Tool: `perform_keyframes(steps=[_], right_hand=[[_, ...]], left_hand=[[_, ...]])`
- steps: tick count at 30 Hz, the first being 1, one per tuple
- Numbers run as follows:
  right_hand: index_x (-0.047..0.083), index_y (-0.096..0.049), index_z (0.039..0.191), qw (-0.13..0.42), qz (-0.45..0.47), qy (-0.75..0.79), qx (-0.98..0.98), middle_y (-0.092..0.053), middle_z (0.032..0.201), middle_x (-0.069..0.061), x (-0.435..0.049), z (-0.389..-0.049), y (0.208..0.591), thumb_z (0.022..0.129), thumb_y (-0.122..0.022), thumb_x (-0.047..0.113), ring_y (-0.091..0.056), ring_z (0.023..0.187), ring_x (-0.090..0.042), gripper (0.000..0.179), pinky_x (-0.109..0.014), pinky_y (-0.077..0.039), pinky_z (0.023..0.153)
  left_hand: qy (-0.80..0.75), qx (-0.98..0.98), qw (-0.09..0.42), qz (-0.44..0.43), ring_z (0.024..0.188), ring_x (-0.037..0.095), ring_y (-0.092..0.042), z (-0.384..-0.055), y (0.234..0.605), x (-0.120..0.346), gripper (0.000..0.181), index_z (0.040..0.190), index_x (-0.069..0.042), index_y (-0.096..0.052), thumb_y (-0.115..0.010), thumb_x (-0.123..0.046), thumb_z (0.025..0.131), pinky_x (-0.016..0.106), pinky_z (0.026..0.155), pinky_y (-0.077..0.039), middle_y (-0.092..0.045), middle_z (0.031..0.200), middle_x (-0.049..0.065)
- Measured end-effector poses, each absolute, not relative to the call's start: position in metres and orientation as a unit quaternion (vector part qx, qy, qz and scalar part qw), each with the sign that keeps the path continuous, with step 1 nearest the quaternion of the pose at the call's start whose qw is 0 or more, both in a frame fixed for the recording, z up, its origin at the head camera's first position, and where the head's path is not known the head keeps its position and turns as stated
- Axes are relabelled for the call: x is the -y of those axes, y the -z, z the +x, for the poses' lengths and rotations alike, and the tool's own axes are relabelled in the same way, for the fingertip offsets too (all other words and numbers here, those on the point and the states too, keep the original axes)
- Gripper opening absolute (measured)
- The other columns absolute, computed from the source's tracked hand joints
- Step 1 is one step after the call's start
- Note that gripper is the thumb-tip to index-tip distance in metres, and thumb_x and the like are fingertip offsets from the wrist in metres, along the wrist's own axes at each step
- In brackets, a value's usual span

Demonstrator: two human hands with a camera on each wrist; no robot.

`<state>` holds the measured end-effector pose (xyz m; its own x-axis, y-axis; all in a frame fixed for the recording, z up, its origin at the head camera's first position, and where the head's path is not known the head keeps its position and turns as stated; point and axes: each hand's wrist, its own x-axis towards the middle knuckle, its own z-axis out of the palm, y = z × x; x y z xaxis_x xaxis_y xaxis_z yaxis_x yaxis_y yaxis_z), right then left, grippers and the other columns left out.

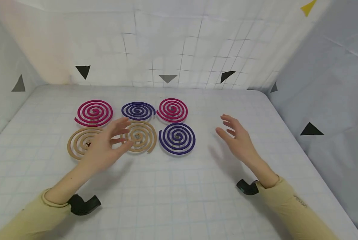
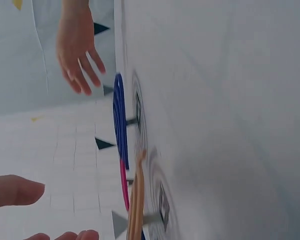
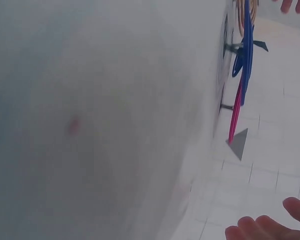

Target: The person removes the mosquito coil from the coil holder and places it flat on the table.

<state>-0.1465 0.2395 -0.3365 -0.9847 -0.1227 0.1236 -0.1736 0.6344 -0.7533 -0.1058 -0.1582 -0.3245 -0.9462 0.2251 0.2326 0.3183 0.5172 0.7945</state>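
Observation:
My left hand (image 1: 102, 148) hovers over the front row of mosquito coils, fingers loosely bent with nothing between them. It partly covers the left tan coil (image 1: 68, 145) and overlaps the edge of the other tan coil (image 1: 138, 136). Right of these lies a blue-purple coil (image 1: 178, 137). Behind are a pink coil (image 1: 95, 111), another blue-purple coil (image 1: 138, 111) and a second pink coil (image 1: 173, 109). My right hand (image 1: 237, 140) floats above the table to the right of the coils, relaxed and holding nothing. In the left wrist view, a tan coil (image 2: 136, 200) stands raised on a small support (image 2: 152, 218).
The coils share a white, grid-marked table (image 1: 173, 193). A white back wall (image 1: 167, 43) with dark triangles rises behind it, and side walls (image 1: 331, 83) flank it. A black wrist device (image 1: 84, 205) sits by the left cuff, another device (image 1: 247, 187) by the right.

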Motion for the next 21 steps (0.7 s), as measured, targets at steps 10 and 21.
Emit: perform_keyframes(steps=[10,21], right_hand=[[0.013,-0.044,0.147,-0.003,0.067,-0.472,0.879,-0.044,0.154,-0.006,-0.209,-0.156,0.33,0.101,-0.059,0.032,-0.048,0.138,-0.027,0.053,-0.05,-0.04,0.113],[0.009,-0.049,0.142,-0.034,0.055,-0.563,0.824,-0.051,0.146,-0.007,-0.2,-0.157,0.333,0.1,-0.06,0.024,-0.053,0.132,-0.023,0.046,-0.045,-0.039,0.115]], left_hand=[[0.515,0.839,-0.023,-0.172,0.129,0.032,-0.055,-0.125,0.329,0.118,0.064,0.15,-0.009,-0.04,-0.068,-0.013,0.093,0.044,0.103,-0.051,-0.05,0.148,0.011],[0.534,0.824,-0.045,-0.184,0.133,0.035,-0.051,-0.127,0.341,0.099,0.061,0.146,-0.002,-0.042,-0.068,-0.006,0.091,0.044,0.105,-0.049,-0.046,0.151,0.017]])
